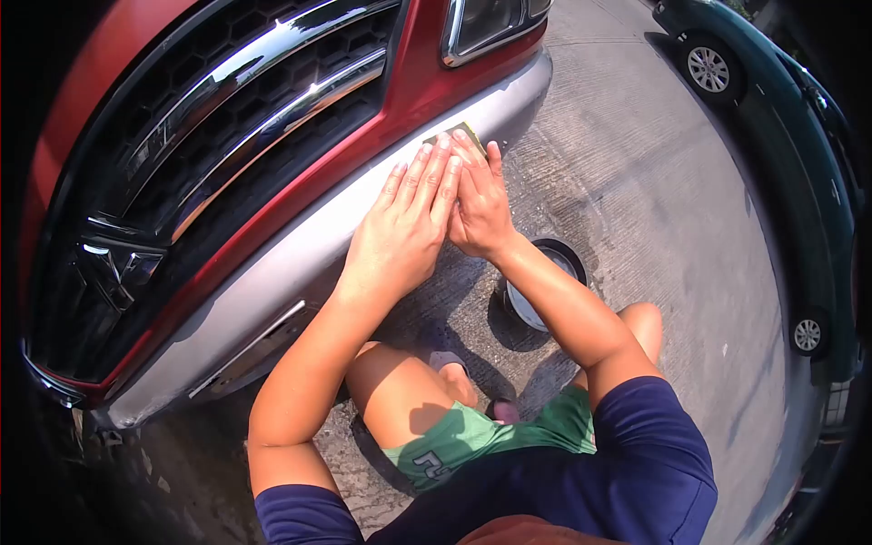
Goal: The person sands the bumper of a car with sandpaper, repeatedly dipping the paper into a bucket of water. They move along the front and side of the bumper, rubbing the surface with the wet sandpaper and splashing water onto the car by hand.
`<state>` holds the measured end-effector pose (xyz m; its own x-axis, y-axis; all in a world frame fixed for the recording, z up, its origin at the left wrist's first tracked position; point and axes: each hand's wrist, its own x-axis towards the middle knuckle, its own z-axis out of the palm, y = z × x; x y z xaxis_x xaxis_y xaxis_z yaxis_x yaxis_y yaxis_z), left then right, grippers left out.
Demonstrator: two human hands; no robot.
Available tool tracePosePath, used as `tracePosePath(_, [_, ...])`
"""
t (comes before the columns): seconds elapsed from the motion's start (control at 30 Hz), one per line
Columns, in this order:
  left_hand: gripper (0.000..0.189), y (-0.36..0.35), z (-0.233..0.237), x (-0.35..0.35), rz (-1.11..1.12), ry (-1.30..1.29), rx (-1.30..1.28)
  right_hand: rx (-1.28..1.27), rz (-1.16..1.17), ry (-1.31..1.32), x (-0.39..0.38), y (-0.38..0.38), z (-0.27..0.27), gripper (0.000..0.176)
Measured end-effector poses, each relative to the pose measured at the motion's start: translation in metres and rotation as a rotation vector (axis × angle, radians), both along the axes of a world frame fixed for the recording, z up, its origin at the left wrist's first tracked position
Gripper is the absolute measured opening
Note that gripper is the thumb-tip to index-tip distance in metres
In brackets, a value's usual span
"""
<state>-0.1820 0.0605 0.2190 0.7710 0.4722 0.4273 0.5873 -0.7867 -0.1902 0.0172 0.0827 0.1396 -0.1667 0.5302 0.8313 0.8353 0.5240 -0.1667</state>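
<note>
On the dull grey-white bumper [309,211] of a red car, both hands meet near the corner under the headlight. A dark, thin piece with a yellowish edge, which looks like sandpaper [470,133], shows just beyond the fingertips. My right hand [479,204] presses it against the bumper, its thumb side hidden by the other hand. My left hand [404,222] lies flat alongside, fingers stretched out and touching the right hand's fingers. Most of the sandpaper is covered by the fingers.
A round bucket [570,256] stands on the wet, rough concrete [627,218] below my right forearm. Above the bumper are the chrome-barred grille [272,113] and the headlight [490,23]. A dark green car [799,173] is parked at the right.
</note>
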Motion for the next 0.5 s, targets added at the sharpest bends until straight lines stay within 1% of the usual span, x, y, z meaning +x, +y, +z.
tracePosePath(0.03, [0.081,0.012,0.002,0.002,-0.021,-0.003,-0.029,0.006,0.011,-0.061,0.004,-0.001,0.000,0.068])
tracePosePath(0.07, [0.085,0.019,0.002,0.002,0.052,0.129,0.066,0.017,-0.077,-0.075,0.029,0.011,0.010,0.064])
tracePosePath(0.1, [0.085,0.018,0.006,-0.004,0.070,0.197,0.092,0.033,-0.216,0.068,0.062,0.038,0.010,0.061])
tracePosePath(0.13, [0.085,0.015,0.010,-0.009,0.093,0.253,0.124,-0.006,-0.357,0.102,0.097,0.059,0.016,0.059])
tracePosePath(0.17, [0.085,0.009,0.010,-0.016,0.111,0.310,0.143,-0.019,-0.329,0.116,0.095,0.059,0.012,0.060])
tracePosePath(0.23, [0.086,0.001,0.018,-0.035,0.124,0.306,0.055,-0.026,-0.280,0.129,0.094,0.063,0.015,0.060])
tracePosePath(0.27, [0.085,-0.007,0.023,-0.045,0.129,0.292,0.001,-0.007,-0.130,0.063,0.057,0.036,0.010,0.065])
tracePosePath(0.3, [0.085,-0.012,0.027,-0.053,0.136,0.275,-0.052,-0.035,0.011,0.080,0.020,0.008,0.001,0.071])
tracePosePath(0.37, [0.083,-0.018,0.031,-0.074,0.128,0.252,-0.067,-0.088,0.026,-0.114,0.018,-0.015,0.004,0.076])
tracePosePath(0.4, [0.081,-0.018,0.033,-0.083,0.122,0.257,-0.082,-0.065,-0.088,-0.125,0.045,0.003,0.004,0.076])
tracePosePath(0.43, [0.079,-0.017,0.034,-0.090,0.091,0.242,-0.076,-0.046,-0.214,0.074,0.074,0.026,0.004,0.076])
tracePosePath(0.5, [0.076,-0.016,0.035,-0.100,0.057,0.182,-0.058,-0.101,-0.288,0.120,0.100,0.045,0.011,0.075])
